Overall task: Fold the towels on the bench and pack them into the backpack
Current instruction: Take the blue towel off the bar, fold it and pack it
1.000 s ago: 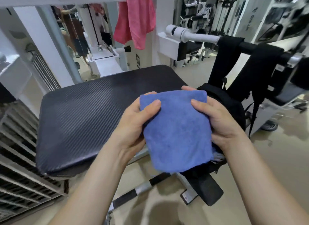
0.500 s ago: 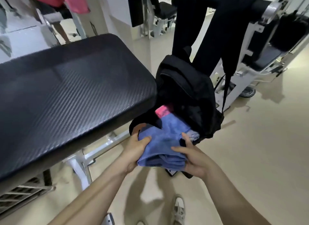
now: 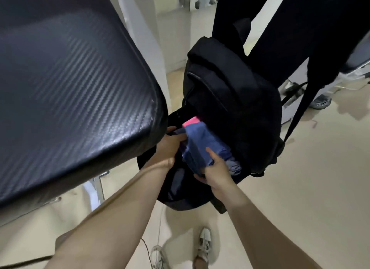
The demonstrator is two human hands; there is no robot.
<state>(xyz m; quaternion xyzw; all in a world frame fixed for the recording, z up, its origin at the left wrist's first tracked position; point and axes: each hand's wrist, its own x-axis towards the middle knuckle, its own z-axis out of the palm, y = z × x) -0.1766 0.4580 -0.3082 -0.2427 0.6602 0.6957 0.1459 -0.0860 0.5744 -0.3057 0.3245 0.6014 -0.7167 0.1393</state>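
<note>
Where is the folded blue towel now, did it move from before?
Yes, down. The folded blue towel was up beside the black padded bench; now it is below the bench corner, in the open black backpack.

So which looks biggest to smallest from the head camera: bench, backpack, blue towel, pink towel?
1. bench, though it sits nearest the camera, which may flatter it
2. backpack
3. blue towel
4. pink towel, mostly hidden inside

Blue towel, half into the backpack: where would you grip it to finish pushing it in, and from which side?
Grip the folded blue towel at its near, lower end, thumb on top and fingers underneath, coming from the person's side. Its far end points into the backpack mouth beside the pink towel, so the folds likely hold.
</note>
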